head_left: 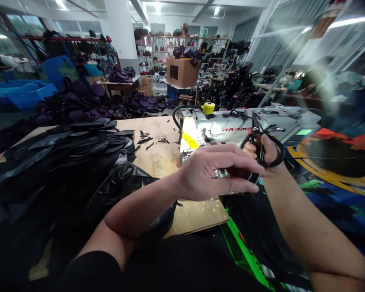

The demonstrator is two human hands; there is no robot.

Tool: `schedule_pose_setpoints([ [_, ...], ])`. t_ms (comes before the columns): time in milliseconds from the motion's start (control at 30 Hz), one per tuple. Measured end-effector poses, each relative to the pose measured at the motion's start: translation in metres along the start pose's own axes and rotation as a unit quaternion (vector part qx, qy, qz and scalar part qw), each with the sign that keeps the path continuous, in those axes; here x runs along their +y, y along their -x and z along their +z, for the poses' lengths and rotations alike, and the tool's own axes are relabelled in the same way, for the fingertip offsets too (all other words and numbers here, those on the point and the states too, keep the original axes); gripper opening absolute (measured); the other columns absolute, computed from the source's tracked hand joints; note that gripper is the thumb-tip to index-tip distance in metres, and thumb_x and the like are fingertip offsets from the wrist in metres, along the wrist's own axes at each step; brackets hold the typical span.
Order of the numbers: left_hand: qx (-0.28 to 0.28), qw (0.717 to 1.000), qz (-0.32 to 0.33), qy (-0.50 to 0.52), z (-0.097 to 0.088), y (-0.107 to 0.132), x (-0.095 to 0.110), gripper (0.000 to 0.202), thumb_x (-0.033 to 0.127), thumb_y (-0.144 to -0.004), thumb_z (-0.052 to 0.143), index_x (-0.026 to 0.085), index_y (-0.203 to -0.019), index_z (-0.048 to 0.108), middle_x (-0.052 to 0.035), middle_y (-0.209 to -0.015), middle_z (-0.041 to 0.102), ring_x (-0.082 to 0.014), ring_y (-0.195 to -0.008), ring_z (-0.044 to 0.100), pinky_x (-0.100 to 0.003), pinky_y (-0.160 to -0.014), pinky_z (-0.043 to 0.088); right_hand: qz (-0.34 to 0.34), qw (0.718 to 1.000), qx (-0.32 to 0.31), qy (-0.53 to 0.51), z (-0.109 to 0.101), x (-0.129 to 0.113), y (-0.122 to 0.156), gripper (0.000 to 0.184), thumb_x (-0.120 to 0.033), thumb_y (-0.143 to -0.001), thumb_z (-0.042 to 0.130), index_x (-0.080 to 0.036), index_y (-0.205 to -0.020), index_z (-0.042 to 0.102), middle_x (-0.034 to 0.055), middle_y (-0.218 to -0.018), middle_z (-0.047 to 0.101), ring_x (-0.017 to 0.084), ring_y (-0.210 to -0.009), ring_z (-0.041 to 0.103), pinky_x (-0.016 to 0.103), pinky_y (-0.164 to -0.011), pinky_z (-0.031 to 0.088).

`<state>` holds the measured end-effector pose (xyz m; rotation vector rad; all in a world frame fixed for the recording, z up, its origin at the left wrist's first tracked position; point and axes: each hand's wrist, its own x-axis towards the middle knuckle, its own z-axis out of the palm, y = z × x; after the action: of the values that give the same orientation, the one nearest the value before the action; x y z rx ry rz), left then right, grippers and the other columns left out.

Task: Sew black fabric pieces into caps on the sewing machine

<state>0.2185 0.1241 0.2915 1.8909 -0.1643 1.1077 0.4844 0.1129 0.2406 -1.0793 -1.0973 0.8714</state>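
My right hand [269, 152] has its fingers through the loops of black scissors [258, 142], whose blades point up toward an industrial sewing machine [249, 125]. My left hand [219, 170] hovers in front of the machine's needle area, its fingertips reaching a small dark piece [252, 177] below the scissors. I cannot tell whether that hand grips the piece. A wooden worktable [158, 158] lies beneath my left forearm, with black scraps [146, 140] scattered on it. At its left rises a heap of black leather-like cut pieces [61, 154].
Piles of purple pieces [79, 101] lie beyond the table. A cardboard box [181, 72] stands before shelves of bags [182, 52]. Blue bins [21, 93] sit far left, a yellow tape roll [208, 107] tops the machine, and colourful material [331, 174] fills the right.
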Motion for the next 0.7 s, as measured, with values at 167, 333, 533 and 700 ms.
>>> schedule_pose_setpoints([
  [167,0.065,0.987,-0.145,-0.003,-0.013,0.057,-0.021,0.025,0.03,-0.08,0.083,0.017,-0.101,0.078,-0.0086,-0.1,0.073,-0.015,-0.082,0.067,-0.027,-0.073,0.058,-0.034,0.973,-0.084,0.212,-0.011,0.054,0.078,0.042,-0.049,-0.086,0.069,-0.023,-0.119,0.062,-0.0018,-0.07,0.061,0.014,-0.056,0.052,0.027,-0.053,0.041],
  [333,0.213,0.887,-0.406,0.052,0.006,0.144,-0.069,0.035,0.034,-0.075,0.084,0.01,-0.1,0.076,-0.0046,-0.08,0.07,-0.0131,-0.069,0.062,-0.025,-0.065,0.052,0.124,0.811,-0.318,0.475,-0.006,0.156,0.159,0.046,-0.038,-0.087,0.065,-0.021,-0.129,0.065,0.008,-0.104,0.075,0.024,-0.091,0.07,0.034,-0.083,0.051],
  [533,0.241,0.857,-0.448,0.078,0.027,0.173,-0.091,0.037,0.033,-0.072,0.086,0.01,-0.098,0.075,-0.0038,-0.077,0.071,-0.014,-0.072,0.062,-0.027,-0.07,0.052,0.123,0.797,-0.235,0.543,0.026,0.184,0.141,0.045,-0.034,-0.092,0.057,-0.015,-0.133,0.062,0.0172,-0.126,0.068,0.031,-0.114,0.065,0.041,-0.098,0.048],
  [700,0.226,0.867,-0.429,0.114,0.02,0.163,-0.084,0.037,0.035,-0.07,0.087,0.01,-0.094,0.075,-0.0066,-0.085,0.074,-0.0165,-0.076,0.067,-0.03,-0.074,0.054,0.061,0.938,-0.245,0.239,0.065,0.135,0.112,0.051,-0.047,-0.098,0.055,-0.021,-0.141,0.053,0.0086,-0.111,0.068,0.02,-0.092,0.065,0.034,-0.083,0.053],
])
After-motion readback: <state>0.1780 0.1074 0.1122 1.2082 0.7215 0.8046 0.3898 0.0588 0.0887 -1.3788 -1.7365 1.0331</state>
